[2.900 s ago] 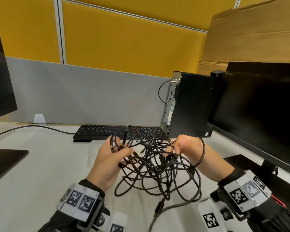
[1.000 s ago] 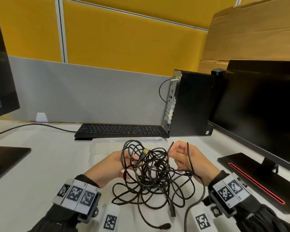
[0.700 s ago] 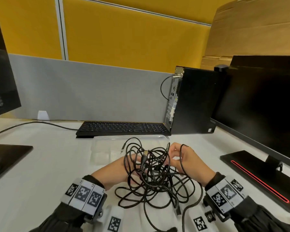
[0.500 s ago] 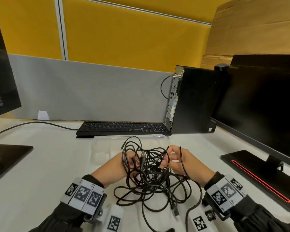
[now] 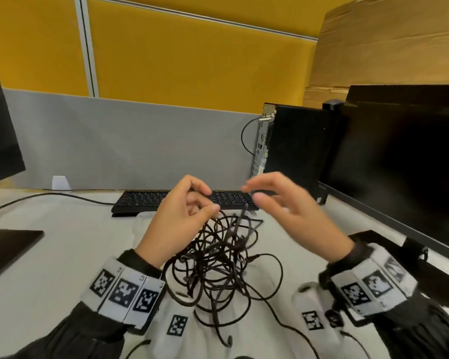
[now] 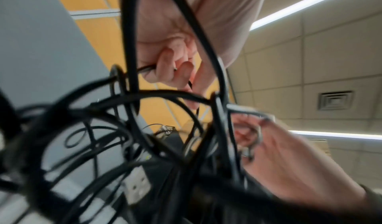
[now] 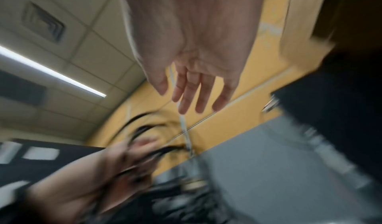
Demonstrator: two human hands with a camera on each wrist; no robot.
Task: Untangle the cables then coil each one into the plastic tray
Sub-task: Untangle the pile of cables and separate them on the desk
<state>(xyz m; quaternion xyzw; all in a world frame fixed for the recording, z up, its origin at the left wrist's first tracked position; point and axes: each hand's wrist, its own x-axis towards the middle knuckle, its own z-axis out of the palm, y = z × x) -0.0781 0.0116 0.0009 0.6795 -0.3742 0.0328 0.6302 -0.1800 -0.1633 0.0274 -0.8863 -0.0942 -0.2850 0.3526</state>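
Observation:
A tangle of black cables [image 5: 218, 260] hangs over the white desk in the head view, its lower loops trailing toward me. My left hand [image 5: 205, 200] is raised and grips strands at the top of the tangle. In the left wrist view, my left hand's fingers [image 6: 165, 64] curl round a thin cable, with thick loops of the cables [image 6: 124, 129] in front. My right hand [image 5: 252, 193] is blurred and hovers right of the tangle, fingers spread, holding nothing. In the right wrist view, my right hand [image 7: 196, 88] shows straight fingers. The clear plastic tray [image 5: 143, 218] lies behind the hands, mostly hidden.
A black keyboard [image 5: 145, 200] lies behind the tray. A black computer tower [image 5: 296, 151] and a large monitor [image 5: 399, 151] stand at the right, with the monitor's base [image 5: 389, 244] near my right wrist. Another monitor base [image 5: 8, 242] sits at the left.
Both hands have risen from the desk. My left hand lifts the tangle's top higher. My right hand has let go of the strands it held and has opened.

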